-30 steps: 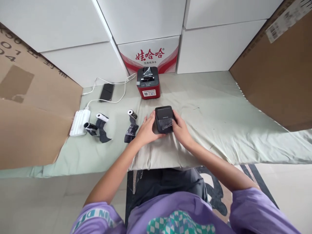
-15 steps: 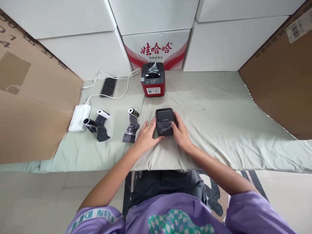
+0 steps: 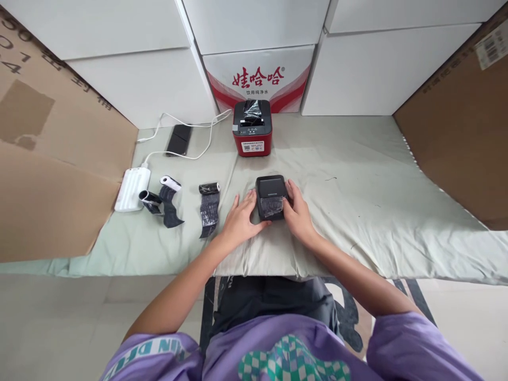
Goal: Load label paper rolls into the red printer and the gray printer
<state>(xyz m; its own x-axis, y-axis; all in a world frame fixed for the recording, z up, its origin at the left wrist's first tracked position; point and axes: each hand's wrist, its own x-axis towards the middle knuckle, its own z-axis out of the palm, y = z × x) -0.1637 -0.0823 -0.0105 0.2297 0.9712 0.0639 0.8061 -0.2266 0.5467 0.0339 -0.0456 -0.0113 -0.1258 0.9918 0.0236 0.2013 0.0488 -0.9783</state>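
Observation:
A small black portable printer (image 3: 271, 186) lies on the cloth in front of me, with a strip of dark, crinkled, shiny film across its lower half. My left hand (image 3: 239, 217) is against its left side, thumb along the near edge. On the other side, my right hand (image 3: 297, 212) grips the right edge with the thumb over the top by the film. The printer's underside is hidden. Left of my left hand sits a small black roll (image 3: 209, 188), its dark printed strip (image 3: 209, 214) unrolled towards me.
A red and black receipt printer (image 3: 253, 129) stands behind. Leftward are a phone (image 3: 179, 139), a white power bank (image 3: 133, 189) with a cable, a white roll (image 3: 170, 183) and a black roll (image 3: 150, 199). Cardboard (image 3: 59, 185) and white boxes (image 3: 357, 74) enclose the cloth-covered table (image 3: 369, 174).
The small roll left of my hand has turned sideways, its strip now pointing more directly at me. Both hands stay on the portable printer. The camera view has shifted slightly.

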